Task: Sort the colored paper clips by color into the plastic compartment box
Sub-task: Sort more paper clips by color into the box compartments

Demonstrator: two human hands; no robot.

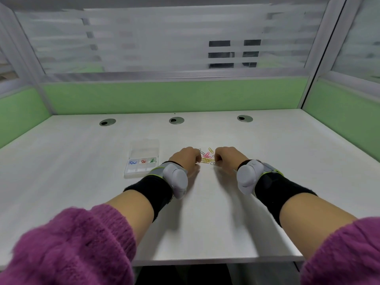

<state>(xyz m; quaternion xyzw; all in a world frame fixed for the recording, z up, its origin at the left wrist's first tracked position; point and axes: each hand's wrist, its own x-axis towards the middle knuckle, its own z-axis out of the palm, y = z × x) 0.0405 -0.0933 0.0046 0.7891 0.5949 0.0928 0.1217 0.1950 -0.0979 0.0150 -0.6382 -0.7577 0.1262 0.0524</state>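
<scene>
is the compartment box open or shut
Open. The clear lid is swung back behind the plastic compartment box, leaving the compartments uncovered, with blue, red and green clips lying in the far row.

White desk (82,145), green partition panels (164,97), frosted striped glass (164,38).

Fuzzy magenta sleeves (67,245) are worn pushed back; each wrist is wrapped in a black band (153,194) carrying a rounded grey device (177,181).

A pale desk (82,153) carries a clear compartment box (141,161) and, beside it, loose paper clips (206,156)
</scene>
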